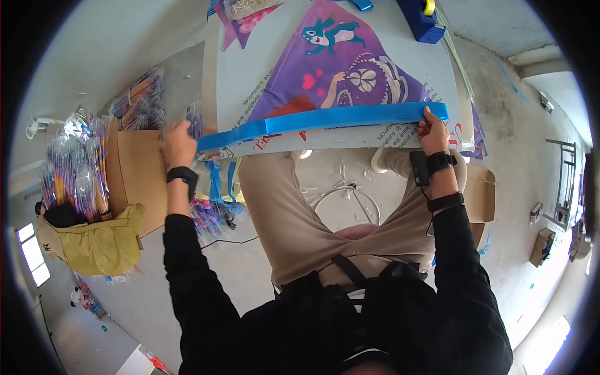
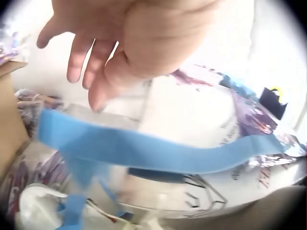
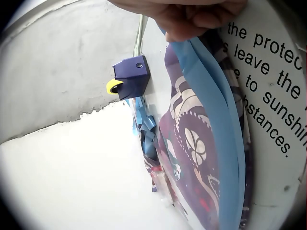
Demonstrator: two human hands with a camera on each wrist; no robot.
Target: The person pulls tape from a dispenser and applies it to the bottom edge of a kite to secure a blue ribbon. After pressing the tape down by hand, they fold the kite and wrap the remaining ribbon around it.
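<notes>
A long blue ribbon (image 1: 325, 117) stretches along the near edge of the white table board (image 1: 240, 81). Between thumb and fingers, my right hand (image 1: 433, 132) pinches its right end; the right wrist view shows the ribbon doubled there. My left hand (image 1: 181, 145) is off the board's left side, near the ribbon's other end. In the left wrist view that hand (image 2: 139, 43) has its fingers spread and loose, above the ribbon (image 2: 144, 146) and apart from it. Behind the ribbon lies a purple printed sheet (image 1: 294, 78) with cartoon figures, tapering away from me.
A blue tape dispenser (image 1: 420, 24) with yellow tape stands at the far right of the board. On the left are a cardboard box (image 1: 142, 172), plastic-wrapped bundles (image 1: 75, 169) and a yellow-green cloth (image 1: 103, 244). Blue strips (image 1: 215, 181) hang below the board's near edge.
</notes>
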